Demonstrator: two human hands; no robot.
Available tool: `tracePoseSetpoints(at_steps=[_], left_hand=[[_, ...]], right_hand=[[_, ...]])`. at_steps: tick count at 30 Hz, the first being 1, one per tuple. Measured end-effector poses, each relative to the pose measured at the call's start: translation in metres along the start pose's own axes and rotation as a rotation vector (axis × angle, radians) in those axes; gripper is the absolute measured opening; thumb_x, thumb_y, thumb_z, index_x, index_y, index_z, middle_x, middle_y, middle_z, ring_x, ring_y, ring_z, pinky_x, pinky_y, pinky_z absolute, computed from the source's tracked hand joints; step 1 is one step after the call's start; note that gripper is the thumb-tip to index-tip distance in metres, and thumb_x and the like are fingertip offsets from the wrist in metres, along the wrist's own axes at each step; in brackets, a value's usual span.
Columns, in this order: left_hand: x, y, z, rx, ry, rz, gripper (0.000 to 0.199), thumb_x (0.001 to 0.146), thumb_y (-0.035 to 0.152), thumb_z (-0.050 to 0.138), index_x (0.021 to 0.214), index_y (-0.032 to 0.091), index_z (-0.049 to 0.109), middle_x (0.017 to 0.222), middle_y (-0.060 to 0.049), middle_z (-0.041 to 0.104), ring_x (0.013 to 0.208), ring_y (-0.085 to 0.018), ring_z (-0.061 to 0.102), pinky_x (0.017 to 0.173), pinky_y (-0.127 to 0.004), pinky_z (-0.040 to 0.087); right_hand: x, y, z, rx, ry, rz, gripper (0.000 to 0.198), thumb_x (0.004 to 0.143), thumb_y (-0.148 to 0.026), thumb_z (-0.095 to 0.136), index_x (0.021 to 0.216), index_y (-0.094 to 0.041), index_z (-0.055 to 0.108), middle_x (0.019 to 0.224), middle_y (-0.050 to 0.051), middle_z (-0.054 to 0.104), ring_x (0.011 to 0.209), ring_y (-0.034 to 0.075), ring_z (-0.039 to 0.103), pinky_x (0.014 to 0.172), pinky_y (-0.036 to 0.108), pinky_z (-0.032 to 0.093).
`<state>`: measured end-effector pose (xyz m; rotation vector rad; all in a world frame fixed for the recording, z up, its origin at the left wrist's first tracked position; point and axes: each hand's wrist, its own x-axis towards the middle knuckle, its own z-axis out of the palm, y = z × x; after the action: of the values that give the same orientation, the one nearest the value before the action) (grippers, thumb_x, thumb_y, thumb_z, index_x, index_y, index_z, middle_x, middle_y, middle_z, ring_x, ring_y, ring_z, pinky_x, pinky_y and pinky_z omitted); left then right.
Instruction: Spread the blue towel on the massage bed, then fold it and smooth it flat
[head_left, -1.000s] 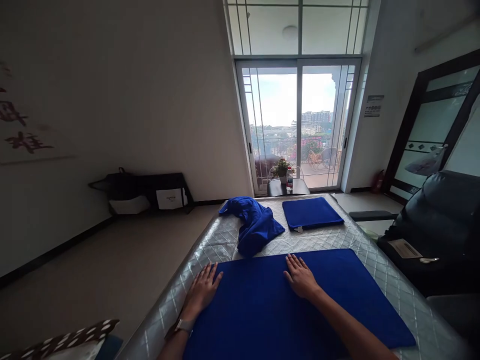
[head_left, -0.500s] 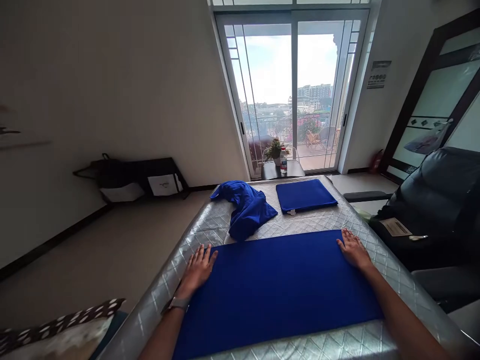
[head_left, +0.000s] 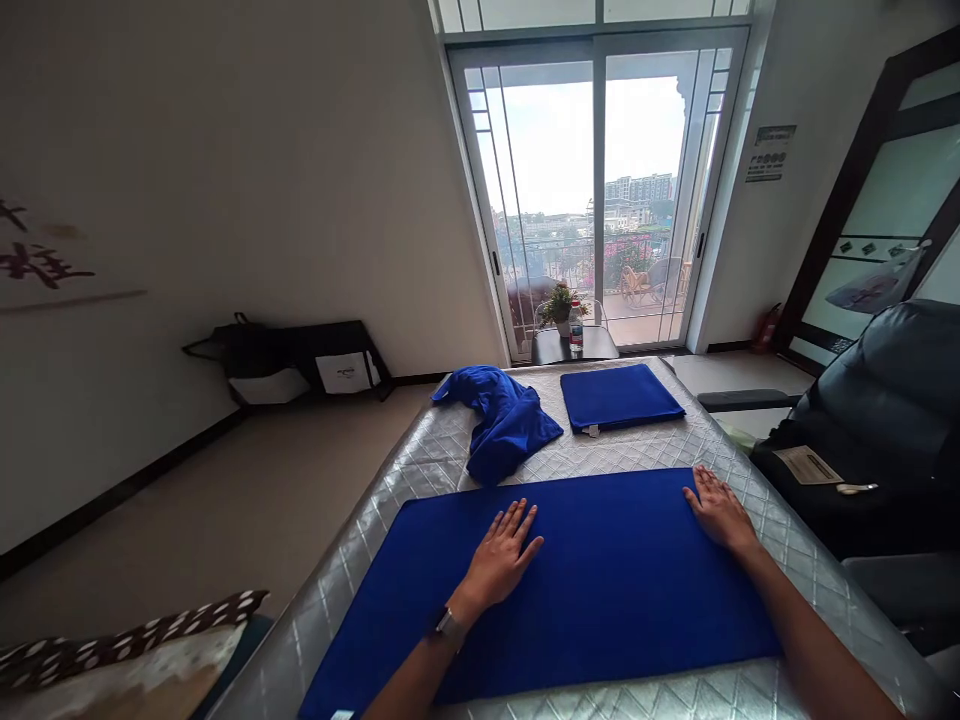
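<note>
A blue cloth [head_left: 600, 590] lies spread flat across the quilted silver mattress [head_left: 405, 470] in front of me. My left hand [head_left: 501, 555], fingers stretched out, rests flat on the cloth left of its middle. At the cloth's far right corner lies my right hand [head_left: 720, 510], also flat with fingers extended. Beyond the cloth, a crumpled blue cloth [head_left: 502, 420] sits in a loose heap at the left. To its right is a neatly folded blue cloth [head_left: 622, 397] with a small white tag at its near edge.
A black armchair [head_left: 892, 400] stands at the right, with a card [head_left: 808, 465] and scissors [head_left: 856, 489] on its seat. Behind the mattress, a small table [head_left: 551, 347] holds a potted plant and a bottle [head_left: 576, 328]. A patterned pillow [head_left: 135, 660] is at lower left.
My left hand has slid right, from the cloth's left edge to nearer its middle. My right hand stays at the far right corner. The view has shifted slightly.
</note>
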<state>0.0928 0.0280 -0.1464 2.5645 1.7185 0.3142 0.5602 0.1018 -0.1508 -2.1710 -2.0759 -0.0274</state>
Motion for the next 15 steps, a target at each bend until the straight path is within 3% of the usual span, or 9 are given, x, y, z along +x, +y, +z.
tracePoseSetpoints(at_steps=[5, 8, 12, 15], left_hand=[[-0.079, -0.090, -0.010, 0.123, 0.005, -0.254, 0.067, 0.104, 0.056, 0.029, 0.160, 0.020, 0.021, 0.167, -0.011, 0.019, 0.155, -0.027, 0.019, 0.125, -0.053, 0.022], [-0.129, -0.130, -0.014, 0.179, 0.016, -0.378, 0.069, 0.104, 0.055, 0.026, 0.160, 0.014, 0.022, 0.166, -0.013, 0.018, 0.154, -0.030, 0.019, 0.124, -0.055, 0.023], [-0.168, -0.155, -0.014, 0.226, 0.089, -0.383, 0.066, 0.105, 0.052, 0.023, 0.160, 0.016, 0.024, 0.165, -0.013, 0.022, 0.153, -0.028, 0.024, 0.123, -0.053, 0.028], [-0.169, -0.154, -0.016, 0.252, 0.109, -0.353, 0.067, 0.105, 0.054, 0.021, 0.157, 0.013, 0.033, 0.163, -0.015, 0.028, 0.151, -0.030, 0.029, 0.121, -0.054, 0.031]], right_hand=[[0.000, -0.001, 0.001, -0.005, -0.003, -0.001, 0.074, 0.098, -0.046, 0.019, 0.159, -0.005, 0.025, 0.167, 0.010, 0.020, 0.154, 0.021, 0.017, 0.126, 0.040, 0.012], [-0.001, -0.003, -0.001, -0.053, 0.028, 0.036, 0.072, 0.099, -0.047, 0.021, 0.159, -0.007, 0.026, 0.166, 0.010, 0.023, 0.154, 0.023, 0.017, 0.126, 0.043, 0.012], [-0.008, -0.018, -0.013, -0.170, 0.155, -0.008, 0.063, 0.100, -0.032, 0.021, 0.153, -0.002, 0.038, 0.162, 0.016, 0.031, 0.153, 0.027, 0.020, 0.126, 0.049, 0.010], [-0.026, -0.055, -0.024, -0.172, 0.203, -0.120, 0.060, 0.098, -0.023, 0.021, 0.149, -0.001, 0.044, 0.159, 0.018, 0.037, 0.152, 0.028, 0.025, 0.126, 0.050, 0.012]])
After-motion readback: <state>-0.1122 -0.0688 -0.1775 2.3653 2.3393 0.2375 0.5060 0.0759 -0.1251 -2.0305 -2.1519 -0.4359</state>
